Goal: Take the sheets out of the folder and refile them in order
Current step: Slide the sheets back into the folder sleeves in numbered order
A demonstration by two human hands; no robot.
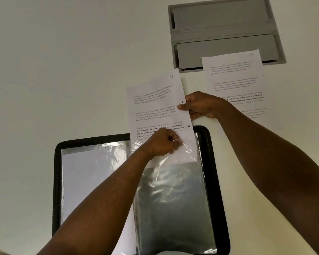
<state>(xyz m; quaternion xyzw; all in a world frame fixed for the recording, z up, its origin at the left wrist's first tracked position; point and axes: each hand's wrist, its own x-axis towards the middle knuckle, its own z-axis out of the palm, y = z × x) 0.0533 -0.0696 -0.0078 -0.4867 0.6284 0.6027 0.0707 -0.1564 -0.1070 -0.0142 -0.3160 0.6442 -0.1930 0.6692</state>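
A black folder (217,181) lies open on the white table, with clear plastic sleeves on both sides. A printed sheet numbered 9 (155,105) sticks out of the top of the right-hand sleeve (173,199), its lower end inside the plastic. My right hand (201,105) pinches the sheet's right edge between its two punch holes. My left hand (164,142) pinches the sleeve's upper edge over the sheet's lower part. The left-hand sleeve (92,172) holds a white sheet. Another printed sheet numbered 10 (234,76) lies flat on the table behind my right hand.
A grey recessed cable hatch (223,32) with two flaps is set into the table at the back right; sheet 10 overlaps its near edge. The white tabletop (63,70) spreads to the left and behind the folder.
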